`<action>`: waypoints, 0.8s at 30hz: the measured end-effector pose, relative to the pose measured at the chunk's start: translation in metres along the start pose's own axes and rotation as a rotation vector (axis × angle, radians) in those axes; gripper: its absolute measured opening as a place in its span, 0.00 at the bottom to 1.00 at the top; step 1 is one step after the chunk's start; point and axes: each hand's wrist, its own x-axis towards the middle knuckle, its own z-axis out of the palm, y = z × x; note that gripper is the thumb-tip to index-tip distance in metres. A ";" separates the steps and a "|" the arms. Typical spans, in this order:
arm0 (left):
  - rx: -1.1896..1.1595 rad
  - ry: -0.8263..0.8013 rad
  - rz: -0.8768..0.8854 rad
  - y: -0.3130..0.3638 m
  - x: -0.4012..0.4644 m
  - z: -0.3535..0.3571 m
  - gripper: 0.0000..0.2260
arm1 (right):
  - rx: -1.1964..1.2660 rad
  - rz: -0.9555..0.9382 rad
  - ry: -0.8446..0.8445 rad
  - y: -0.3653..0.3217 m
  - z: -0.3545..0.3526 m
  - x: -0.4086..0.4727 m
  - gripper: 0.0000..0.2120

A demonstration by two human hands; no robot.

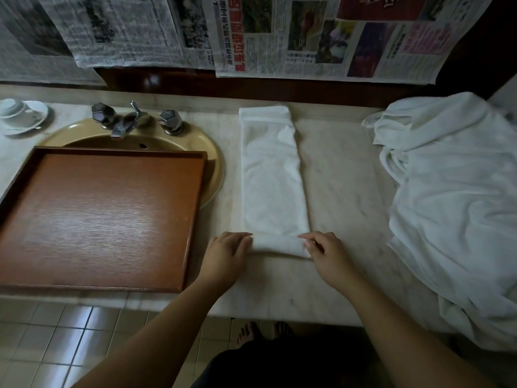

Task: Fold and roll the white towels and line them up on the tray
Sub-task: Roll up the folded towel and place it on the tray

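A white towel (270,175), folded into a long narrow strip, lies on the marble counter and runs away from me. Its near end is curled into a small roll. My left hand (228,254) grips the roll's left end and my right hand (324,254) grips its right end, fingers curled over the top. The brown wooden tray (16,197) sits to the left, over the front of the sink, with nothing on it. A heap of loose white towels (458,197) lies at the right.
A beige sink (215,161) with a chrome faucet (124,121) lies behind the tray. A white cup on a saucer (21,113) stands at the far left. Newspaper sheets (307,35) hang on the wall behind. The counter's front edge is just below my wrists.
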 end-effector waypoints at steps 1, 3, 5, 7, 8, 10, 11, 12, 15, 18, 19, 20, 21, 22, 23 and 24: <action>-0.087 0.014 -0.071 0.006 0.003 0.000 0.11 | 0.009 0.034 0.026 -0.003 0.003 0.005 0.11; -0.260 0.039 -0.196 0.016 0.009 0.000 0.07 | 0.061 0.099 0.124 -0.005 0.007 0.012 0.11; -0.239 0.075 -0.196 0.018 0.010 0.001 0.07 | 0.028 0.032 0.188 -0.009 0.005 0.009 0.11; 0.053 0.138 -0.035 0.012 0.006 0.004 0.06 | -0.069 -0.196 0.244 -0.007 0.003 0.000 0.03; 0.185 0.173 0.090 0.008 0.003 0.007 0.07 | -0.110 -0.304 0.247 -0.004 0.002 -0.007 0.04; 0.313 0.215 0.306 -0.004 -0.003 0.010 0.09 | -0.166 -0.418 0.217 0.006 0.000 -0.017 0.11; 0.335 0.218 0.382 -0.009 -0.005 0.009 0.11 | -0.187 -0.441 0.207 0.011 -0.001 -0.022 0.14; 0.352 0.197 0.437 -0.012 -0.008 0.009 0.13 | -0.207 -0.456 0.199 0.017 -0.002 -0.024 0.17; 0.337 0.103 0.471 -0.021 -0.011 0.006 0.18 | -0.237 -0.454 0.167 0.025 -0.005 -0.027 0.21; 0.172 0.002 0.249 -0.017 -0.014 0.001 0.18 | -0.059 -0.320 0.081 0.023 -0.005 -0.026 0.19; 0.131 -0.017 0.195 -0.015 -0.014 0.001 0.19 | 0.008 -0.262 0.053 0.020 -0.004 -0.025 0.18; 0.101 -0.035 0.149 -0.014 -0.012 0.000 0.18 | 0.070 -0.198 0.022 0.016 -0.003 -0.023 0.19; 0.065 -0.053 0.105 -0.014 -0.011 0.001 0.18 | 0.108 -0.140 -0.004 0.013 -0.004 -0.020 0.19; 0.021 -0.073 0.049 -0.013 -0.010 0.000 0.17 | 0.126 -0.086 -0.026 0.010 -0.005 -0.016 0.18; -0.040 -0.070 -0.004 -0.011 -0.008 0.001 0.17 | 0.122 -0.047 -0.047 0.007 -0.007 -0.013 0.16; -0.103 -0.058 -0.066 -0.006 -0.005 0.001 0.16 | 0.114 -0.017 -0.070 0.002 -0.009 -0.009 0.14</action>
